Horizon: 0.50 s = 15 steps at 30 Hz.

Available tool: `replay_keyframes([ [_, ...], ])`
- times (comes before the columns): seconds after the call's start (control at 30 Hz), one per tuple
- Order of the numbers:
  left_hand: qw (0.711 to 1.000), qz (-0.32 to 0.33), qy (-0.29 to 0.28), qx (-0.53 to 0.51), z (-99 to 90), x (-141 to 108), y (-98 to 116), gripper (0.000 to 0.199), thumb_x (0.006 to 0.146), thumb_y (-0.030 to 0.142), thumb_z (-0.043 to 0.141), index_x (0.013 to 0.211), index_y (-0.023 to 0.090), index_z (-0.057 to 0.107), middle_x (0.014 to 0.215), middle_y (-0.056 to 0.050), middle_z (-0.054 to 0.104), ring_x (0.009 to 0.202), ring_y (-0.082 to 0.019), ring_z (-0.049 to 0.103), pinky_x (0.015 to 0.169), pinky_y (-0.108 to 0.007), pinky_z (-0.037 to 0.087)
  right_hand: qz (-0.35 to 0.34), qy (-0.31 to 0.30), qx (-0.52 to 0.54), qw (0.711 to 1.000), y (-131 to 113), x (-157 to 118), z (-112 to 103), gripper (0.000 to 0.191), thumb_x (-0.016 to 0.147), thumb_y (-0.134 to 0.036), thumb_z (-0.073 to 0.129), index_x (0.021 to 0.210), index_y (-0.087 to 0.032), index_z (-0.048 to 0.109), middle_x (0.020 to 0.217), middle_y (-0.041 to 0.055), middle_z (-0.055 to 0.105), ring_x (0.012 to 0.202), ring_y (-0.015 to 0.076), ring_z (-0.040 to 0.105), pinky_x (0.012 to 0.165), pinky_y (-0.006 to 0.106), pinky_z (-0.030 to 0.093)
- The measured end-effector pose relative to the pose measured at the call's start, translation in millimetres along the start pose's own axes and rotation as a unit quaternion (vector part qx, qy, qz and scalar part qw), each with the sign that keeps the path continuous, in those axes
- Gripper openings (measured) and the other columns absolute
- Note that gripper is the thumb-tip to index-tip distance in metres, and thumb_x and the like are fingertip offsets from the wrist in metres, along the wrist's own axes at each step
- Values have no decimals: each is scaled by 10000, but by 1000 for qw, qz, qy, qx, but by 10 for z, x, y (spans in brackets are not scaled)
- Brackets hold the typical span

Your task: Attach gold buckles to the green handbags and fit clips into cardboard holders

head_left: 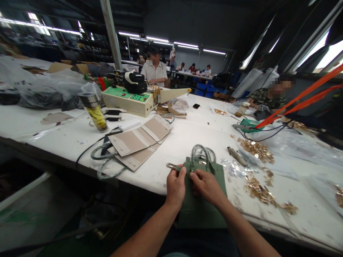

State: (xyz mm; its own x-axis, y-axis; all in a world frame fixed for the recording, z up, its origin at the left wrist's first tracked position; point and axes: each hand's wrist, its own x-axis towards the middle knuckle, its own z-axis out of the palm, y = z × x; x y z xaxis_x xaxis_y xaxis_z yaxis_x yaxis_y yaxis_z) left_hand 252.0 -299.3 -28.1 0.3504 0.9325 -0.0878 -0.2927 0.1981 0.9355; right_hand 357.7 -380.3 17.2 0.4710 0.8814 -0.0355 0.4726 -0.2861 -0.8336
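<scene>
A green handbag (203, 210) lies at the table's front edge, its two plastic-wrapped handles (199, 150) pointing away from me. My left hand (176, 184) is closed at the bag's upper left, pinching a green strap (178, 168) with a metal buckle piece (170, 165) at its end. Beside it, my right hand (205, 184) is closed at the bag's upper front, its fingertips pressed on a small metal fitting (191, 171). The fingers partly cover that fitting, so its exact kind is hidden.
Piles of gold metal fittings (257, 150) lie to the right, near a taped tool (237, 156). Stacked beige bag panels (142, 137) are at left, with a bottle (93, 112) and a cream machine (128, 100) behind. Orange straps (300, 94) hang at right. Co-workers (154, 69) sit farther back.
</scene>
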Motion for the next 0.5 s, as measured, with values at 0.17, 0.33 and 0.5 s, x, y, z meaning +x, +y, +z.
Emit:
replay_keyframes([
  [0.17, 1000, 1, 1, 16, -1, -32, -7, 348, 854, 447, 712, 1065, 171, 738, 1000, -81, 763, 978, -257, 693, 908, -334, 510, -119, 36, -167, 978, 57, 50, 43, 360, 1000, -403, 440, 681, -241, 470, 626, -5, 579, 587, 175, 554, 576, 288, 348],
  [0.33, 1000, 3, 1, 20, -11, -30, -52, 344, 839, 445, 724, 1043, 169, 744, 973, -84, 762, 954, -256, 696, 895, -329, 512, -135, 78, -164, 974, 174, 53, 130, 351, 1022, -401, 396, 716, -245, 467, 642, 4, 569, 580, 179, 523, 586, 308, 323],
  [0.5, 999, -4, 13, 34, -38, -21, -143, 323, 862, 438, 690, 1054, 181, 734, 987, -86, 762, 970, -262, 694, 905, -338, 507, -108, 43, -112, 987, 188, 33, 127, 361, 1014, -429, 429, 704, -246, 455, 614, -9, 558, 569, 179, 546, 567, 292, 355],
])
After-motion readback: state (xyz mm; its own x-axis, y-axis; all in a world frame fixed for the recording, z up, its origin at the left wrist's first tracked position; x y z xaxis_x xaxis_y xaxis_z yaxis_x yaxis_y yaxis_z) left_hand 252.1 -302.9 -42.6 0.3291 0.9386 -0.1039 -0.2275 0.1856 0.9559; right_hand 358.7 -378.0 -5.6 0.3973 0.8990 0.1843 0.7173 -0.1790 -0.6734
